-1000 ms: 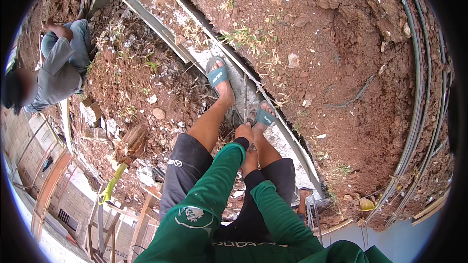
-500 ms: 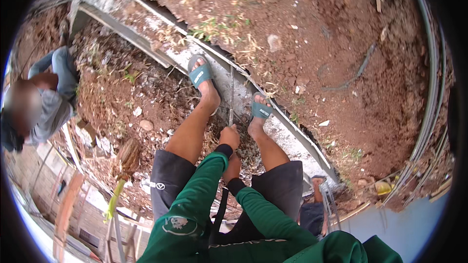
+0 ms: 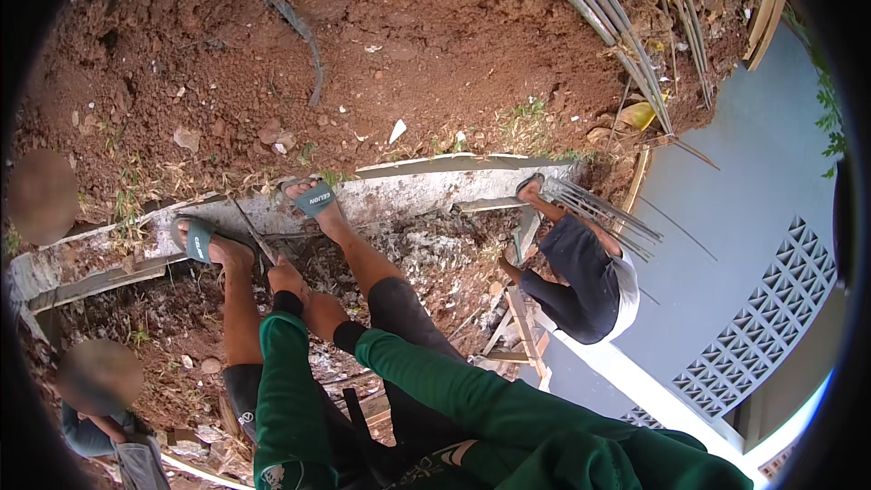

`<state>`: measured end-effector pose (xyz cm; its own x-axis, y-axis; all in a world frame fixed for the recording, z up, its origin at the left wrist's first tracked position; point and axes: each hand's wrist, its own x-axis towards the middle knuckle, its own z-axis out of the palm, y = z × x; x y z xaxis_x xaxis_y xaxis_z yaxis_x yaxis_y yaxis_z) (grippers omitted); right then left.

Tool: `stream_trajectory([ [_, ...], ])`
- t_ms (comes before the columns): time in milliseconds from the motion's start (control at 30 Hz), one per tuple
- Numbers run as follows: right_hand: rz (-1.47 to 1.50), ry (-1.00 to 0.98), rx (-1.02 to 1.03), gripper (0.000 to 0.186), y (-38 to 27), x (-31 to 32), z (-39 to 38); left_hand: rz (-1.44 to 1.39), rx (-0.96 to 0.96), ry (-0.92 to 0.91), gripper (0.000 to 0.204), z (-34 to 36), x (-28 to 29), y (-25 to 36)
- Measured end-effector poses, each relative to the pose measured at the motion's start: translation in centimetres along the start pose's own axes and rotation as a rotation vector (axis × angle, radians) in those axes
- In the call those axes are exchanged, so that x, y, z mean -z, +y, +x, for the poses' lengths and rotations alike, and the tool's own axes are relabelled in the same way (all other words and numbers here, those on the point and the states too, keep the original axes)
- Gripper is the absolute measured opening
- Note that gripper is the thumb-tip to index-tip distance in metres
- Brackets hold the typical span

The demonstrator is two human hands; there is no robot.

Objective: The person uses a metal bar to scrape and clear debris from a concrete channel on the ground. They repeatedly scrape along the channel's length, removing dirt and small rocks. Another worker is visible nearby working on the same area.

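Note:
Both my hands close around a thin, straight metal bar (image 3: 256,232), one behind the other. My left hand (image 3: 286,277) grips it closer to the far end, between my sandalled feet. Just behind it, my right hand (image 3: 323,314) is wrapped round the near part, which the fingers and wrists hide. The bar slants away toward the pale concrete beam (image 3: 408,189), its tip seen against the beam near my left sandal (image 3: 196,238). My right sandal (image 3: 311,199) also rests on the beam. Whether the tip touches the concrete I cannot tell.
A person (image 3: 581,272) at the right crouches by the beam, next to a bundle of steel rods (image 3: 603,209). Another person (image 3: 100,417) is at the lower left. Long bent rods (image 3: 608,18) lie on the red soil beyond. A blue-grey wall (image 3: 699,209) stands at the right.
My view has swung to the right, bringing the crouching person, rods and wall more fully into sight. Both hands still hold the bar between my feet.

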<state>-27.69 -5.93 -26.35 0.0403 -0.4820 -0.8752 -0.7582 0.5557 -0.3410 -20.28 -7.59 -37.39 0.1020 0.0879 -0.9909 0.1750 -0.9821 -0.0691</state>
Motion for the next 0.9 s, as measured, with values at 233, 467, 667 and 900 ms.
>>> stream_trajectory([
  [233,-0.045,-0.118,-0.119,0.026,-2.8,2.9,-0.7,-0.15,0.214,-0.063,0.049,-3.1,-0.2,3.1],
  [467,-0.205,-0.091,0.038,0.024,-0.9,0.2,-0.1,-0.167,0.236,-0.075,0.046,-1.9,0.8,2.0],
  [667,-0.154,-0.223,0.109,0.027,1.9,0.4,-0.3,-0.33,0.344,0.006,0.047,-3.4,0.2,3.6],
  [900,0.384,-0.482,-0.204,0.032,1.2,2.4,-0.5,-0.03,-0.02,0.283,0.053,1.0,-1.7,-1.0],
])
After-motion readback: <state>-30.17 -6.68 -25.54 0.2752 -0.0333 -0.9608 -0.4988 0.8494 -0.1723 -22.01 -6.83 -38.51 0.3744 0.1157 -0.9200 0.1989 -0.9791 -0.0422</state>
